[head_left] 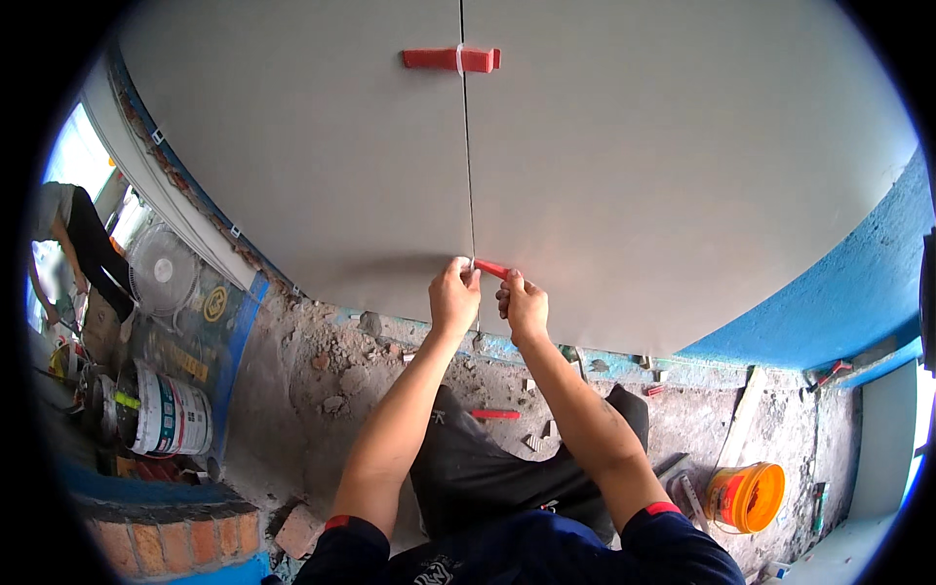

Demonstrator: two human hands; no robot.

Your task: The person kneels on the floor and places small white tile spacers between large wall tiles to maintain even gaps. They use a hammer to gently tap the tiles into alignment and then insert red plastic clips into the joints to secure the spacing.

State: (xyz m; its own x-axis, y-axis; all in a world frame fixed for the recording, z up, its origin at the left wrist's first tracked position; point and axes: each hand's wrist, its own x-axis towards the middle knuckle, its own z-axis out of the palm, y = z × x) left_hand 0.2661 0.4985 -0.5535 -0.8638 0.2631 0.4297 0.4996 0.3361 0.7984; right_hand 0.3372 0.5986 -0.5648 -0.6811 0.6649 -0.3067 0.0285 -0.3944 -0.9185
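Observation:
Two large grey tiles stand side by side on the wall, the left tile (292, 146) and the right tile (682, 175), with a thin dark seam between them. Near the seam's lower end, my left hand (452, 300) pinches at a small white clip (473, 263), mostly covered by the fingers. My right hand (526, 308) is closed on the thick end of a red tile-levelling wedge (490, 267), whose thin end points at the clip. Higher on the seam, another red wedge (429, 59) sits crosswise through a white clip (460, 60).
Rubble (336, 375) lines the wall's foot. On the floor lie a red wedge (495, 414) and a wooden strip (743, 414); an orange bucket (721, 497) stands at right. Leftward are a white bucket (175, 414), a fan (164, 271), a brick ledge (175, 544) and another person (93, 244).

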